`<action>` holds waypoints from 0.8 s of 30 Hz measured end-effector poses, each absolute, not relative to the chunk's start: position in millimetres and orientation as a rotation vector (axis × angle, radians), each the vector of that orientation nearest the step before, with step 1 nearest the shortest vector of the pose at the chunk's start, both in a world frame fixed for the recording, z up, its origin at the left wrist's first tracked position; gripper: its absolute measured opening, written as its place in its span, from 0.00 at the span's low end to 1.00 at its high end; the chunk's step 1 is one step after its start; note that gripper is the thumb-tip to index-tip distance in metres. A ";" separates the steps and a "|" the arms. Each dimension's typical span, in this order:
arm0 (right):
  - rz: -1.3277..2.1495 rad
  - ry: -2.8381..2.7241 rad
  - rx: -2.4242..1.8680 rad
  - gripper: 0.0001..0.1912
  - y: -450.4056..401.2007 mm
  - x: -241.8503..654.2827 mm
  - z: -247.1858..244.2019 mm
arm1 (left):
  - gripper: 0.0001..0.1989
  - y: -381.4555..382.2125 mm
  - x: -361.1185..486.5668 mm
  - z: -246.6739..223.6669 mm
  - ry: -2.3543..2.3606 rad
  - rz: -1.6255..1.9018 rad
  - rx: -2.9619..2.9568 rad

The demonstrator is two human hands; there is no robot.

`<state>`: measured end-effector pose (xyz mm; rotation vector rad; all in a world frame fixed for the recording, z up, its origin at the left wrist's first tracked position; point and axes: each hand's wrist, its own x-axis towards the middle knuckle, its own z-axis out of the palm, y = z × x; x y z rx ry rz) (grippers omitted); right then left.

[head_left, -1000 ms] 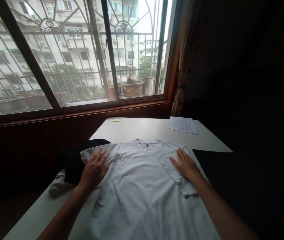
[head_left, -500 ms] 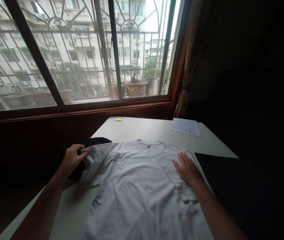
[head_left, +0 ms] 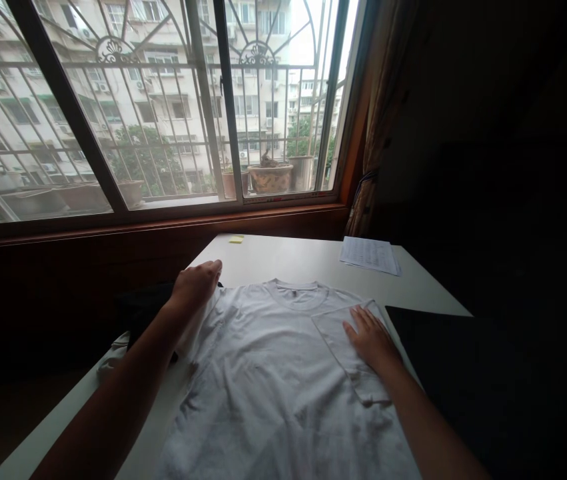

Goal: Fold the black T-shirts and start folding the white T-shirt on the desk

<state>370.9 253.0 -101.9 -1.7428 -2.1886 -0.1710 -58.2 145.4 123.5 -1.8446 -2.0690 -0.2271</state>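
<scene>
A white T-shirt (head_left: 268, 373) lies spread out with its round collar toward the window. Its right-hand sleeve is folded inward over the chest. My right hand (head_left: 370, 337) rests flat on that folded sleeve, fingers stretched out. At the left shoulder, my left hand (head_left: 197, 283) is closed on the other sleeve, which hangs partly lifted beneath it. The wrist and forearm hide much of this sleeve, and the fingertips are only partly seen.
The shirt lies on a white table (head_left: 263, 257). Dark cloth (head_left: 148, 303) is bunched at the left edge, with pale fabric (head_left: 113, 353) near it. Printed sheets (head_left: 370, 255) and a yellow sticky note (head_left: 236, 239) lie at the back. A black flat surface (head_left: 443, 353) is on the right.
My left hand has moved right and away from me, bringing the sleeve toward the shoulder. Pale fabric now shows at the table's left edge. My right hand has stayed on the folded sleeve.
</scene>
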 end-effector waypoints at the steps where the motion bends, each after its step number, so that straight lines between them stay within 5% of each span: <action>1: -0.175 -2.190 -1.741 0.32 252.9 370.8 -101.8 | 0.11 148.4 -46.5 122.6 -2.049 -0.236 -1.896; 10: -0.190 -2.208 -1.766 0.31 250.7 370.0 -97.1 | 0.22 86.9 32.3 61.6 -1.706 -0.580 -2.672; 16: -0.223 -2.205 -1.777 0.30 251.8 370.9 -97.3 | 0.19 28.9 -39.6 20.9 -1.909 -0.786 -2.457; 24: -0.267 -2.216 -1.699 0.24 241.6 336.3 -67.8 | 0.29 9.8 -114.1 -43.5 -2.259 -1.008 -2.240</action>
